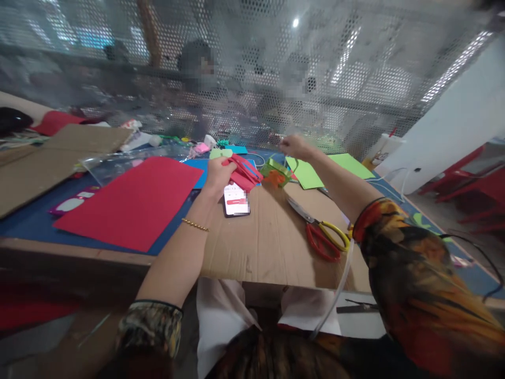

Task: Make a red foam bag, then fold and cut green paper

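Note:
My left hand (222,172) is closed on a folded red piece (245,173), above a lit phone (235,201) on the cardboard. My right hand (295,147) is raised over the far side of the table, its fingers curled together; whatever they pinch is too small to make out. Below and left of it sits a small green box (275,169) with an orange piece (275,179) at its front. Scissors with red and yellow handles (321,238) lie on the brown cardboard (260,237). Green sheets (305,173) lie beyond the cardboard, to the right of the green box.
A large red sheet (136,202) covers the blue table at left, with brown cardboard (65,152) behind it. Small colourful items lie along the back by a perforated screen (244,68). A white container (384,150) stands at back right. A pale tube hangs over the front edge.

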Demonstrator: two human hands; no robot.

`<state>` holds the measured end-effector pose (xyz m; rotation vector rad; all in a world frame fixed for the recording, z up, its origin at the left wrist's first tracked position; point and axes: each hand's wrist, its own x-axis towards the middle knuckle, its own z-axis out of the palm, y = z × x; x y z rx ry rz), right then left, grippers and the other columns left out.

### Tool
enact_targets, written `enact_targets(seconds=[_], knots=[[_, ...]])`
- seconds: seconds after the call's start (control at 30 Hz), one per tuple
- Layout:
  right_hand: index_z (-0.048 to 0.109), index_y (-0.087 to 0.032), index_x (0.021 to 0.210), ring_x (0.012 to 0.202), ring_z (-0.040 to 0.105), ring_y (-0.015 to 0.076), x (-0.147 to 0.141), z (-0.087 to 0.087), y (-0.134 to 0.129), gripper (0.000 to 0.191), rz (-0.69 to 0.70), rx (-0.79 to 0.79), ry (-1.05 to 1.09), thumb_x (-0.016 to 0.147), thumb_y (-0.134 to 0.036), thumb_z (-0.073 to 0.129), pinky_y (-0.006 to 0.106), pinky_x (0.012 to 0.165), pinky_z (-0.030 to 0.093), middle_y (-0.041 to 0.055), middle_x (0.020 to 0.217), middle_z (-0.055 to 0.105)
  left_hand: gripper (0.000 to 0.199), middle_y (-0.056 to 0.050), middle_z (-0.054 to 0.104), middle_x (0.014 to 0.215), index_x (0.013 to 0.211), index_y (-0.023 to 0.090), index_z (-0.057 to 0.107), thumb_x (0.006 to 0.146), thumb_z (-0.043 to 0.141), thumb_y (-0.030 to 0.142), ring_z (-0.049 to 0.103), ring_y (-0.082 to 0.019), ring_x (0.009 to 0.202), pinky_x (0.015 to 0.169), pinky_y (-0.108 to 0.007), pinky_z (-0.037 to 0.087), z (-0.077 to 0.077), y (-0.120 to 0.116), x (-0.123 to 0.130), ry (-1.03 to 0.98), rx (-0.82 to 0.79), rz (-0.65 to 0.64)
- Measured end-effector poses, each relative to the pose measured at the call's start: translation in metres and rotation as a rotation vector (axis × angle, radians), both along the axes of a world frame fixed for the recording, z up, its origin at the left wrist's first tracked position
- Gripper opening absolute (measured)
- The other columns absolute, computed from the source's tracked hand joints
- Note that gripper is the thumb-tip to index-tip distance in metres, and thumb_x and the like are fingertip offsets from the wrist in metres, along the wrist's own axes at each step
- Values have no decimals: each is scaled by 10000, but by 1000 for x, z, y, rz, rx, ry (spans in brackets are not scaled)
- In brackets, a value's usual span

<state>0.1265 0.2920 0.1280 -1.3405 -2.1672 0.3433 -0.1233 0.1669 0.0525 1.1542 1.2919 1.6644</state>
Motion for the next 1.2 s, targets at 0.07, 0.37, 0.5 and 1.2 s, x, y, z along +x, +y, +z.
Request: enact_targets(seconds=[0.07, 0.37, 0.5, 1.2], knots=[[727, -186, 712, 958, 725, 308, 2, -4, -1, 97, -19, 56, -17, 797, -140, 730, 399, 898, 560, 118, 760, 756, 206, 47, 518, 453, 615, 204, 645, 761, 767, 126, 435, -95, 355, 377, -225, 295, -1, 1, 3, -35, 23, 17], [848, -247, 956, 831, 709, 223, 35, 13, -123, 113, 257, 94, 168, 933, -284, 745, 371, 838, 556, 37, 866, 789, 182, 52, 570, 533, 752, 194, 681, 766, 852, 254, 487, -83, 408, 395, -212, 291, 14, -32, 39, -201, 56, -233], [822, -238, 1128, 956, 721, 242, 56, 0, -191, 295, 201, 199, 241, 999, -479, 713, 406, 912, 590, 96, 1118, 818, 233, 24, 666, 651, 814, 192, 715, 676, 880, 282, 557, -93, 479, 393, -209, 352, 16, -57, 66, -214, 50, -388], [767, -227, 1041, 947, 712, 243, 83, -21, -194, 528, 246, 204, 614, 1052, -699, 531, 406, 904, 561, 92, 1014, 768, 289, 15, 787, 828, 874, 223, 798, 696, 1005, 317, 664, -118, 687, 595, -216, 531, 38, -55, 105, -95, 262, -341]])
